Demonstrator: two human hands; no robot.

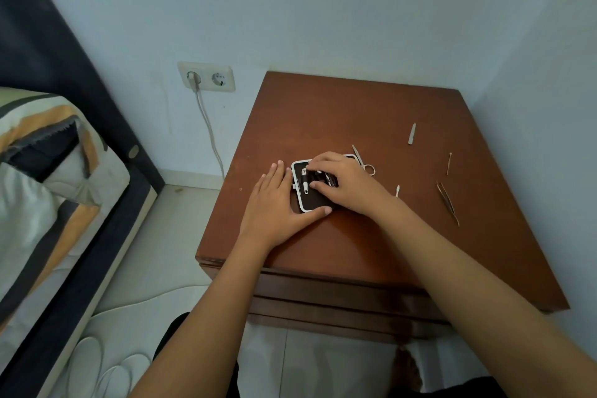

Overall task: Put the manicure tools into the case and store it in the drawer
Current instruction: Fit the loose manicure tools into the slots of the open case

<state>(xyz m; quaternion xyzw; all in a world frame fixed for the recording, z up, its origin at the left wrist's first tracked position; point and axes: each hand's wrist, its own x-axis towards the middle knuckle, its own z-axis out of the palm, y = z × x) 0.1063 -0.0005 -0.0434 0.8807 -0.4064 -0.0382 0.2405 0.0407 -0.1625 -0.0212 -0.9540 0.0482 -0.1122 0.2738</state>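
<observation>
An open manicure case, dark inside with a white rim, lies on the brown wooden nightstand. My left hand braces its left and front edges, thumb along the front. My right hand lies over the case, fingertips pressing on a metal tool in the elastic loops. Loose on the top: small scissors behind the case, a nail file, a thin stick, tweezers and a small white pick.
The nightstand stands in a wall corner, its drawer fronts below the front edge. A bed with a striped cover stands to the left. A wall socket with a plugged cable is behind. White slippers lie on the floor.
</observation>
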